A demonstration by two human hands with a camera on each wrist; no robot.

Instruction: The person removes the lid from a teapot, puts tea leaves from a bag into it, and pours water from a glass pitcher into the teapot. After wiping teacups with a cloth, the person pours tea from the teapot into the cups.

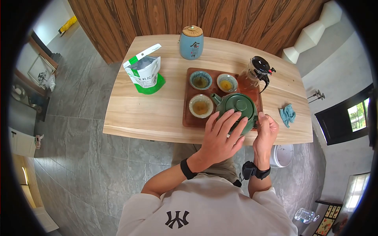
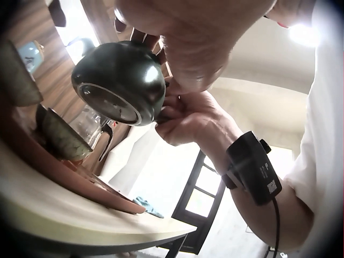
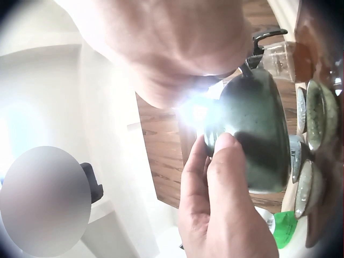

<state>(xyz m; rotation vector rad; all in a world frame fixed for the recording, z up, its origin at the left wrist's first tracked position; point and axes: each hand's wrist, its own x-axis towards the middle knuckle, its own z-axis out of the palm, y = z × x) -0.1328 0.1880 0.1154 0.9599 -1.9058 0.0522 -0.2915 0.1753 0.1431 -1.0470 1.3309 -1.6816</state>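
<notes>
A green teapot (image 1: pixel 238 103) is held above the front right of a wooden tea tray (image 1: pixel 187 118), its underside showing in the left wrist view. My right hand (image 1: pixel 265 131) grips the teapot's handle at its right side. My left hand (image 1: pixel 221 137) lies with fingers extended over the lid and near side of the teapot. The spout points left toward the cups. On the tray stand a speckled cup (image 1: pixel 201 106) near the spout, a blue-rimmed cup (image 1: pixel 201 81) and a pale cup (image 1: pixel 227 83), each with amber liquid inside.
A glass pitcher (image 1: pixel 252 78) with a black lid and reddish liquid stands at the tray's back right. A blue jar (image 1: pixel 191 48), an open green-and-white pouch (image 1: pixel 145 76) and a crumpled blue cloth (image 1: pixel 288 115) are on the table (image 1: pixel 130 114). A bucket (image 1: pixel 282 155) is below its right edge.
</notes>
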